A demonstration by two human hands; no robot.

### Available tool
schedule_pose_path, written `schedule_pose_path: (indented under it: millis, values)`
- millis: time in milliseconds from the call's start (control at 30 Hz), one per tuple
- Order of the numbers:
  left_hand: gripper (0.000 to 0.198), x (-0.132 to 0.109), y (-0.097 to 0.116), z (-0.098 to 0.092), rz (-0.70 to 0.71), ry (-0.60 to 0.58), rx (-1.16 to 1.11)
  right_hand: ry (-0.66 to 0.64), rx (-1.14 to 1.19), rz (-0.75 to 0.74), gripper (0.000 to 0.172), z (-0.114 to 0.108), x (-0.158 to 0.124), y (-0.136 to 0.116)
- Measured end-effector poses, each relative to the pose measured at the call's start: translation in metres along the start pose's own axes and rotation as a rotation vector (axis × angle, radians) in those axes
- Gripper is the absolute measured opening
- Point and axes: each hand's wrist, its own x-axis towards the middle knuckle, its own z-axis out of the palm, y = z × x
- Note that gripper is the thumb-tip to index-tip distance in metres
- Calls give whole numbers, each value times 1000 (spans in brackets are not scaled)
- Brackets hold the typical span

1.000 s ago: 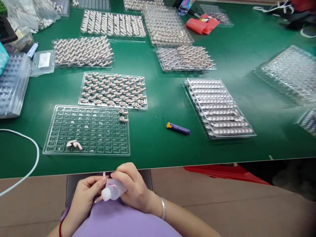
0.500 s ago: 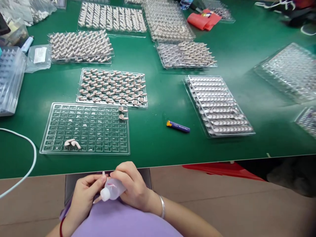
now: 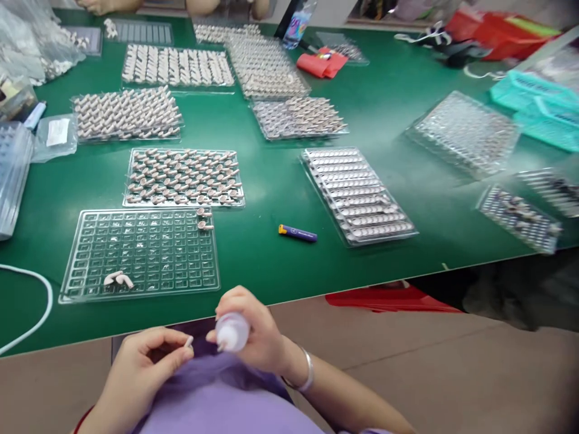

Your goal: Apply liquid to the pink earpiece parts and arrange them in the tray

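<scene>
My left hand (image 3: 151,364), low in the view, pinches a small pale piece (image 3: 189,342) between thumb and fingertips. My right hand (image 3: 253,331) is wrapped round a small translucent squeeze bottle (image 3: 233,331), its white cap and thin nozzle tilted toward me. Hand and bottle are apart from the small piece. Just beyond the table edge lies a clear tray (image 3: 149,253) of small pockets, with two pale stemmed parts (image 3: 118,279) at its lower left and two more at its upper right corner. Behind it sits a tray filled with similar parts (image 3: 183,178).
A purple lighter (image 3: 298,233) lies right of the clear tray. Farther right is a filled tray (image 3: 359,196). More filled trays (image 3: 129,114) stand behind. A white cable (image 3: 43,313) curves at left. Turquoise baskets (image 3: 538,108) stand at far right. Another person's hand (image 3: 97,6) shows at the top.
My hands have moved apart; the bottle has left the small piece and shifted right, its nozzle now pointing more toward me. The view has tilted up and turned right, showing more of the table's far side.
</scene>
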Motion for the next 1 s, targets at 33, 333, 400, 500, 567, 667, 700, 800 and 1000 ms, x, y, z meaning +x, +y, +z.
schedule_pose_path:
  millis: [33,333,400,500,567,667,700,800,1000]
  values:
    - [14,7,9,-3,169,26,112,79,16,46,26,-8,2,2]
    - [29,129,61,-9,977,234,950,377,61,265,25,-28,4,22]
    - [33,139,60,-9,982,222,1003,378,68,252,25,-28,4,22]
    - [36,140,58,-7,960,200,1031,377,68,251,24,-29,4,22]
    - [36,135,58,-8,937,186,1041,371,55,247,24,-30,4,21]
    - [34,122,60,-15,902,162,1039,369,29,252,22,-30,4,21]
    - [33,117,60,-19,887,159,1023,368,23,261,22,-29,4,20]
    - [31,101,59,-36,815,210,947,329,-19,287,20,-27,8,15]
    - [25,105,59,-39,708,241,1085,179,-143,222,16,-17,26,5]
